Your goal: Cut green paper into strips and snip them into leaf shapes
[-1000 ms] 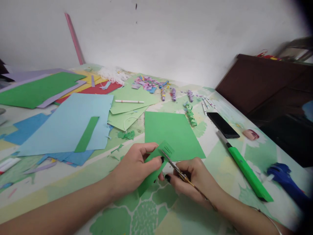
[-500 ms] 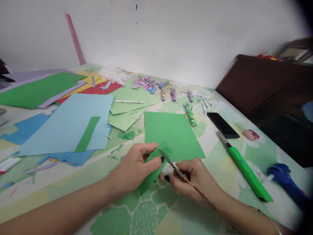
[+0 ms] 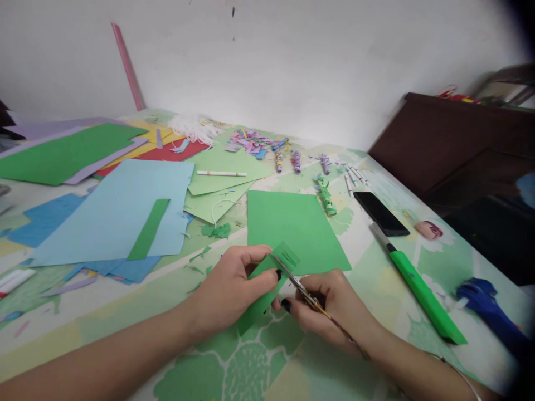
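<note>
My left hand (image 3: 242,284) pinches a green paper strip (image 3: 254,314), thumb on top. Several narrow slits run across the strip's far end. In my right hand (image 3: 330,306) is a pair of scissors (image 3: 308,298), its blades lying across the strip just beyond my left thumb. The handle loops are mostly hidden by my fingers. Beyond both hands a green sheet (image 3: 295,228) lies flat on the table. Another green strip (image 3: 148,229) rests on a light blue sheet (image 3: 112,211) to the left.
A craft knife (image 3: 422,292), a phone (image 3: 380,213) and a blue tape dispenser (image 3: 487,303) lie on the right. Curled paper rolls (image 3: 325,196) and paper scraps (image 3: 251,142) sit toward the wall. More coloured sheets (image 3: 75,153) spread at the far left.
The green strip has shifted very slightly to the right at its slit end, with the scissor blades still across it. Both hands stay nearly in place.
</note>
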The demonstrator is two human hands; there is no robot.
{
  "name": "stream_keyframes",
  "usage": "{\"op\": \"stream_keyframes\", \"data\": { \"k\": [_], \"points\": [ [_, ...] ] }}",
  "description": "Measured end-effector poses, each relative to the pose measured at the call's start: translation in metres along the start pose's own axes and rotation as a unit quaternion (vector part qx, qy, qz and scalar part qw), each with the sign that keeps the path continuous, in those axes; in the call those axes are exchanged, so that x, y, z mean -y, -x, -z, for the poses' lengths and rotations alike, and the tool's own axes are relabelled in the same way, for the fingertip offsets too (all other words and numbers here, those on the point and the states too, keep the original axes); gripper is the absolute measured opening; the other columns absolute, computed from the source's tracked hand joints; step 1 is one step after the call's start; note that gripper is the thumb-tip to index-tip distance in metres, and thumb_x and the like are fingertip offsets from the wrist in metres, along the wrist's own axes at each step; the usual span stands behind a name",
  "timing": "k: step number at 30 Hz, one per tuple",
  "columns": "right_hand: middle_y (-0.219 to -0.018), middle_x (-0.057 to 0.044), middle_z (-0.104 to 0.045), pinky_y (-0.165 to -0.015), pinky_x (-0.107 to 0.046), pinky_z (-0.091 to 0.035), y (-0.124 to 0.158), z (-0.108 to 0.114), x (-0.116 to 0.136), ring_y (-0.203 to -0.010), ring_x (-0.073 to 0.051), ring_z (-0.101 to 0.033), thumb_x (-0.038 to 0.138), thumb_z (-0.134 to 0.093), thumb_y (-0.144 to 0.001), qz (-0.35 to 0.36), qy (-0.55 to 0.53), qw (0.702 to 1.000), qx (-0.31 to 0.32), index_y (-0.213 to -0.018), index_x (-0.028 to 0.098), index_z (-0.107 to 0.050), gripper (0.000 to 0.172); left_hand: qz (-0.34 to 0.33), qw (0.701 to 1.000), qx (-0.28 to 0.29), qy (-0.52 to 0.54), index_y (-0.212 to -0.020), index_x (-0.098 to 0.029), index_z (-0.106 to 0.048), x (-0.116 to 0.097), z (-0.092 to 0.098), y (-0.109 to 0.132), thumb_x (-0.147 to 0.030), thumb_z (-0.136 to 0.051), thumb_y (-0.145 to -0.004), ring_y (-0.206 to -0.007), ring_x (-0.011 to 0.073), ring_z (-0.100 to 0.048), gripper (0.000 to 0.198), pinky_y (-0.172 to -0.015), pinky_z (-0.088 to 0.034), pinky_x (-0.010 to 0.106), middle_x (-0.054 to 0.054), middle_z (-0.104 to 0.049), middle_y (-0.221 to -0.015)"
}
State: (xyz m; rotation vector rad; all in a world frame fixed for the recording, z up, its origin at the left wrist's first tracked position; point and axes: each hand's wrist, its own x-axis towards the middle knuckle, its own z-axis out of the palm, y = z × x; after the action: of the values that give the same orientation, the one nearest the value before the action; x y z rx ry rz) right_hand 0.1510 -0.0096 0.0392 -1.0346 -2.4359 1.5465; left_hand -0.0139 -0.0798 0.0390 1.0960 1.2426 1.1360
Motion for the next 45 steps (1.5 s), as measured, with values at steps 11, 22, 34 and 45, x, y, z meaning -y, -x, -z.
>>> {"op": "stream_keyframes", "data": {
  "k": [11, 22, 34, 45],
  "points": [
    [-0.051, 0.004, -0.034, -0.042, -0.019, -0.021, 0.0005, 0.0025, -0.003, -0.047, -0.006, -0.027, 0.025, -0.053, -0.073, 0.018, -0.012, 1.0, 0.017, -0.069, 0.012, -0.064, 0.018, 0.005, 1.0, -0.004, 0.005, -0.066, -0.014, -0.057, -0.0027, -0.0003, -0.0006, -0.012, -0.048, -0.078, -0.054, 0.0094, -0.056, 0.015, -0.053, -0.045, 0.018, -0.002, -0.059, -0.057],
    [-0.051, 0.005, -0.033, -0.041, -0.019, -0.019, 0.0024, 0.0052, -0.0015, -0.047, -0.006, -0.025, 0.03, -0.055, -0.07, -0.002, -0.059, 0.998, 0.037, -0.057, 0.016, -0.045, 0.022, 0.009, 0.999, -0.036, 0.003, -0.071, -0.013, -0.061, -0.0054, 0.0024, 0.0003, -0.015, -0.051, -0.078, -0.047, 0.0084, -0.054, 0.012, -0.045, -0.044, 0.016, -0.001, -0.062, -0.053],
    [-0.053, 0.005, -0.031, -0.042, -0.02, -0.019, 0.0029, 0.0054, -0.0014, -0.048, -0.006, -0.024, 0.028, -0.054, -0.072, 0.011, -0.054, 0.998, 0.034, -0.061, 0.013, -0.052, 0.018, 0.01, 0.999, -0.034, 0.004, -0.07, -0.013, -0.061, -0.0056, 0.0018, -0.0001, -0.013, -0.05, -0.078, -0.049, 0.0086, -0.054, 0.013, -0.047, -0.046, 0.017, -0.001, -0.062, -0.053],
    [-0.054, 0.005, -0.032, -0.042, -0.019, -0.02, 0.0045, 0.0051, 0.0005, -0.049, -0.006, -0.024, 0.026, -0.053, -0.072, 0.016, -0.042, 0.998, 0.036, -0.072, 0.011, -0.062, 0.018, 0.009, 0.999, -0.03, 0.012, -0.068, -0.014, -0.059, -0.0053, 0.0011, 0.0006, -0.013, -0.05, -0.078, -0.048, 0.0082, -0.054, 0.014, -0.046, -0.046, 0.016, -0.002, -0.061, -0.053]
  ]
}}
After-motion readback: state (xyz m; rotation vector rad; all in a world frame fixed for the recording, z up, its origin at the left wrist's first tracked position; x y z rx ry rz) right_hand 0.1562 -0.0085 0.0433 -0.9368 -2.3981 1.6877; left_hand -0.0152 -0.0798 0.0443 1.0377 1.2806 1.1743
